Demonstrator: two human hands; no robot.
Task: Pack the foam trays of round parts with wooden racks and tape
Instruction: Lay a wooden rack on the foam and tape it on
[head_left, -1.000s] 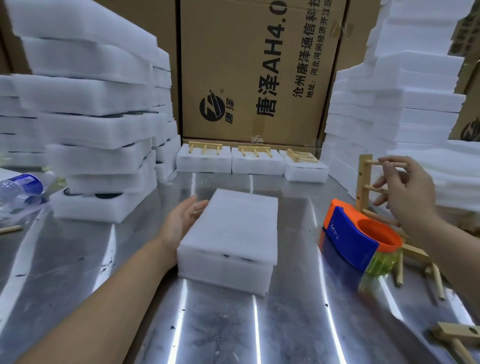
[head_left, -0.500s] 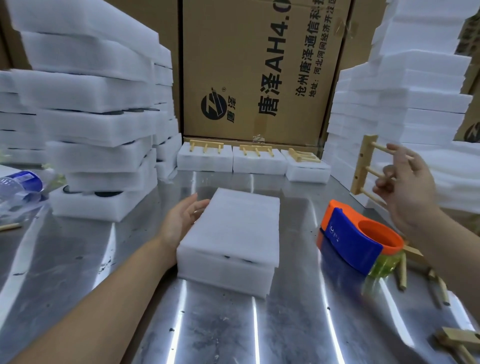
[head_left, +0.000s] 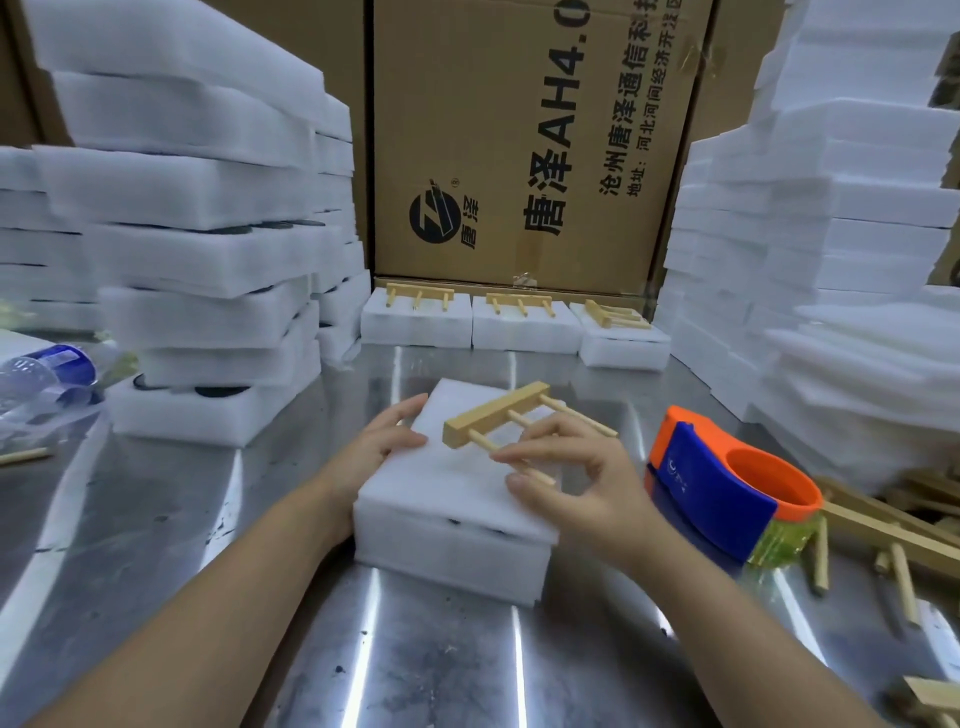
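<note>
A white foam tray pack (head_left: 457, 525) lies in the middle of the steel table (head_left: 156, 545), dark round parts just showing in its side seam. My left hand (head_left: 387, 441) rests with relaxed fingers against its left edge. My right hand (head_left: 566, 483) pinches the pegs of a small wooden rack (head_left: 496, 413) and holds it just above the pack's top, bar pointing away. An orange and blue tape dispenser (head_left: 727, 493) stands to the right of the pack.
Tall stacks of foam trays (head_left: 197, 234) rise on the left and foam sheets (head_left: 831, 234) on the right. Three packs topped with racks (head_left: 519, 322) line the back before a cardboard box (head_left: 519, 130). Loose wooden racks (head_left: 893, 530) lie right; a plastic bottle (head_left: 41, 369) lies left.
My right hand carried the wooden rack from the pile at the right, leftward and down, over the top of the foam pack. My left hand stayed at the pack's left edge.
</note>
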